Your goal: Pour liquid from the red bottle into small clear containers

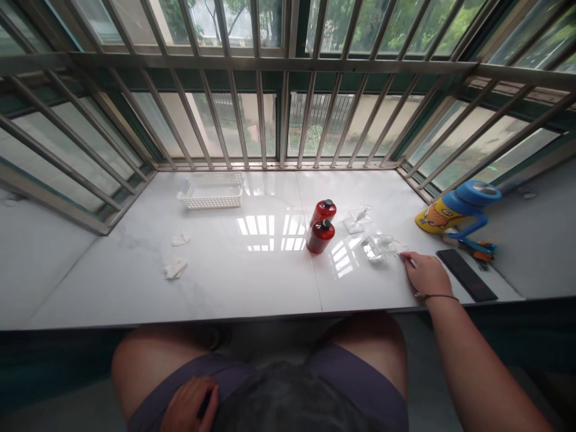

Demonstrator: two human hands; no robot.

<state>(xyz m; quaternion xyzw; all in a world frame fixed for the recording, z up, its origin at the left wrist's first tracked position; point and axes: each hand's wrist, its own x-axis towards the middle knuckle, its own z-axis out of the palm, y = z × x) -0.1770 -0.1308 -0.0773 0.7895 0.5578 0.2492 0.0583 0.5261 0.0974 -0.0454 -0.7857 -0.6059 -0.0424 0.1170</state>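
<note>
One-handed at the desk [261, 282] — pinching with right hand [427, 274], seemingly by one end for a light hold, the clear package [378, 247] right of red bottles [320, 241] — with left hand [189, 403] loosely spread on a thigh [146, 357].

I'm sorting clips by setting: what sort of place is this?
Probably a window-side work spot, perhaps in a home: metal bars, a glossy white counter and trees outside.
</note>
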